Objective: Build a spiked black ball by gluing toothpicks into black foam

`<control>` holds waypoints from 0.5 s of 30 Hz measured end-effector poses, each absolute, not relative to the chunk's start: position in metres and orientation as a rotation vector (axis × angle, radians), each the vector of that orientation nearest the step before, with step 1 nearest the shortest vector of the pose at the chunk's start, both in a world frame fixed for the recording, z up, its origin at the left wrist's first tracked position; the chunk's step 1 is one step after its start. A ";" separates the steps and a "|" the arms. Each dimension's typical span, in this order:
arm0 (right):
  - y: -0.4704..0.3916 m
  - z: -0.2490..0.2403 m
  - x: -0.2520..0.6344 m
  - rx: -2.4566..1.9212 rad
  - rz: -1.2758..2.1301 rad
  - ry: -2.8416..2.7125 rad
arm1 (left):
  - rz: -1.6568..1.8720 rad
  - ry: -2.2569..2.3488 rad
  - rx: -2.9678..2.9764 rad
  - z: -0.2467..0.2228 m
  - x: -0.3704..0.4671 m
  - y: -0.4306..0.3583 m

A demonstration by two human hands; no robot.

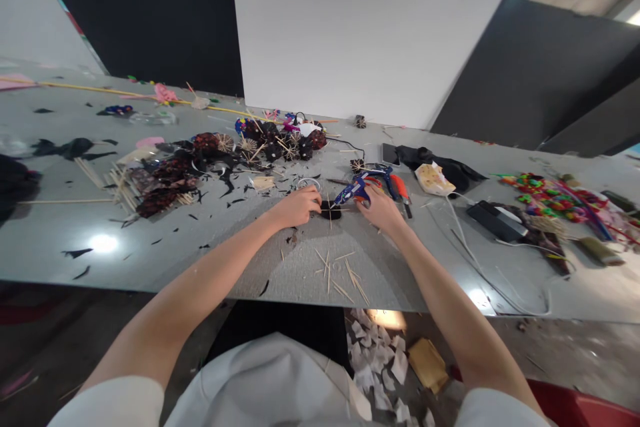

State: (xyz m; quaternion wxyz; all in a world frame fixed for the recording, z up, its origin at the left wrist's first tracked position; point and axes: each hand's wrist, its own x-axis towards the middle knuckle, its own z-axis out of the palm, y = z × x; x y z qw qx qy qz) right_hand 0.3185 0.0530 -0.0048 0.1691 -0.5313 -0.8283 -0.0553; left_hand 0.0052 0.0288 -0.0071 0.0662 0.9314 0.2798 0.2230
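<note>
A small black piece (331, 211) with thin sticks crossed over it lies on the grey table in front of me. My left hand (300, 205) is at its left edge, fingers bent together; what they pinch, if anything, is too small to make out. My right hand (379, 205) is wrapped round a blue glue gun (353, 189) with an orange part, its nozzle pointing left at the black piece. Several loose thin sticks (329, 268) lie nearer to me on the table.
Dark clumps with sticks (273, 140) stand behind my hands. Dark scraps and sticks (165, 180) are piled left. At the right are orange-handled pliers (400, 188), a wrapped food item (435, 179), a black power bank (497, 221), white cables and colourful pieces (550, 197).
</note>
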 end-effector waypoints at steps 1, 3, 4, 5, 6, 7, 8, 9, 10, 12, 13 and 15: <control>0.053 -0.005 0.319 -1.503 -0.159 -2.355 | 0.671 0.842 2.809 -0.007 0.005 0.029; 0.053 -0.005 0.319 -1.487 -0.160 -2.355 | 0.675 0.836 2.808 -0.007 0.005 0.029; 0.052 -0.004 0.319 -1.481 -0.160 -2.355 | 0.680 0.834 2.807 -0.007 0.005 0.028; 0.052 -0.004 0.319 -1.478 -0.160 -2.354 | 0.683 0.831 2.804 -0.007 0.005 0.028; 0.052 -0.004 0.319 -1.476 -0.161 -2.354 | 0.686 0.828 2.802 -0.007 0.005 0.028; 0.052 -0.004 0.319 -1.474 -0.163 -2.354 | 0.687 0.826 2.800 -0.006 0.005 0.028; 0.051 -0.004 0.319 -1.472 -0.165 -2.355 | 0.686 0.826 2.798 -0.006 0.005 0.028; 0.051 -0.003 0.319 -1.469 -0.168 -2.356 | 0.683 0.828 2.796 -0.006 0.005 0.028; 0.051 -0.003 0.319 -1.469 -0.168 -2.357 | 0.681 0.831 2.796 -0.007 0.005 0.028; 0.050 -0.002 0.318 -1.476 -0.169 -2.358 | 0.676 0.832 2.799 -0.007 0.005 0.028; 0.050 -0.001 0.318 -1.480 -0.170 -2.360 | 0.673 0.831 2.802 -0.007 0.005 0.028; 0.049 0.000 0.317 -1.480 -0.175 -2.362 | 0.668 0.828 2.809 -0.007 0.005 0.029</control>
